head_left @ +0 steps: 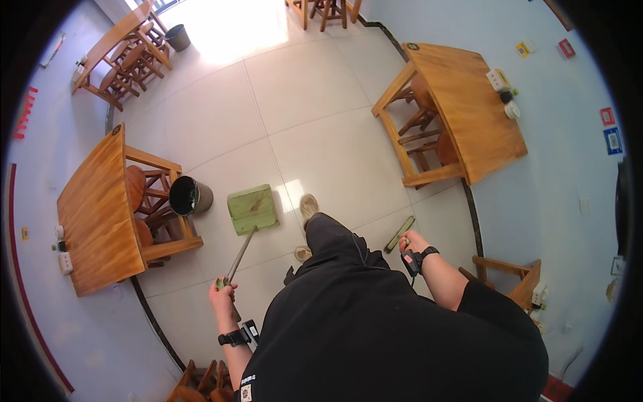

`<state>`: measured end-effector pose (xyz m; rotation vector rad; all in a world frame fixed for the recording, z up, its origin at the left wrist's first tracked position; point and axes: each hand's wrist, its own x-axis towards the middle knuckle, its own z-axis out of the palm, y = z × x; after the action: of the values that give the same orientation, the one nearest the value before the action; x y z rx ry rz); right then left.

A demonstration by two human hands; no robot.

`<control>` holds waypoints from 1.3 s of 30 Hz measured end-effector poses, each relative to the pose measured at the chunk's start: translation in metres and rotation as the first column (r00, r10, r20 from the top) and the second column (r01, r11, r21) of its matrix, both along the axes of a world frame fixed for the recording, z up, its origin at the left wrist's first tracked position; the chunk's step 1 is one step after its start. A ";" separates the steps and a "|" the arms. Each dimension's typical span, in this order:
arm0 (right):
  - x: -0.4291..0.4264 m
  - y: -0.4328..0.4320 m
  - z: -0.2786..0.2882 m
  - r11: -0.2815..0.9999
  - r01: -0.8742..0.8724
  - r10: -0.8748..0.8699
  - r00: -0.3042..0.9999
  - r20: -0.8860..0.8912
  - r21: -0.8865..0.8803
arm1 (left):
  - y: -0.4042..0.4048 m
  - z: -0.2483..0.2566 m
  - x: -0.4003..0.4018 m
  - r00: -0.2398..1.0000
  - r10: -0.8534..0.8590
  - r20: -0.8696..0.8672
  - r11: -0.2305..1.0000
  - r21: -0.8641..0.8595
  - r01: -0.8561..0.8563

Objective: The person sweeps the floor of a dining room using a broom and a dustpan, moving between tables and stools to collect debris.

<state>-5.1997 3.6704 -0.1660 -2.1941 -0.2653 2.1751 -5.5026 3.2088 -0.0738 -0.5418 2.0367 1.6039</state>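
Note:
My left hand point(223, 291) is closed around the handle of a long-handled green dustpan point(252, 207), whose pan is low over or on the tiled floor ahead; whether it touches cannot be told. At the right, my right hand point(413, 242) grips the top of a green broom's handle, seen nearly end-on. The broom head point(400, 234) shows just beyond the fingers, its bristles at the lower left end. Both wrists wear black straps with small devices. My shoes are on the floor between the two tools, one in front of the other.
A ribbed waste bin point(203, 197) stands left of the dustpan, beside a wooden table point(95, 211) with stools under it. Another wooden table point(469, 115) is by the right wall. Farther off are a third table point(118, 37) and a second bin point(178, 38). Stools point(201, 379) are at lower left.

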 end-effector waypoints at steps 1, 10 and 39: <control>-0.015 -0.001 -0.012 1.000 -0.009 0.009 1.000 -0.016 -0.012 | 0.001 0.003 -0.011 1.000 0.004 0.002 1.000 -0.005 -0.004; -0.302 -0.006 -0.023 0.971 -0.209 0.157 0.924 -0.350 -0.117 | 0.047 0.048 -0.139 0.999 0.024 -0.029 1.000 0.001 -0.024; -0.294 0.004 0.012 0.932 0.320 -0.332 0.942 -0.043 -0.168 | 0.195 0.070 -0.521 0.942 -0.335 -0.010 0.941 -0.041 0.335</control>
<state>-5.4933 3.6749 -0.1538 -2.0477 0.2687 2.1419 -6.0234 3.4035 -0.0035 -0.1791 2.0446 1.3715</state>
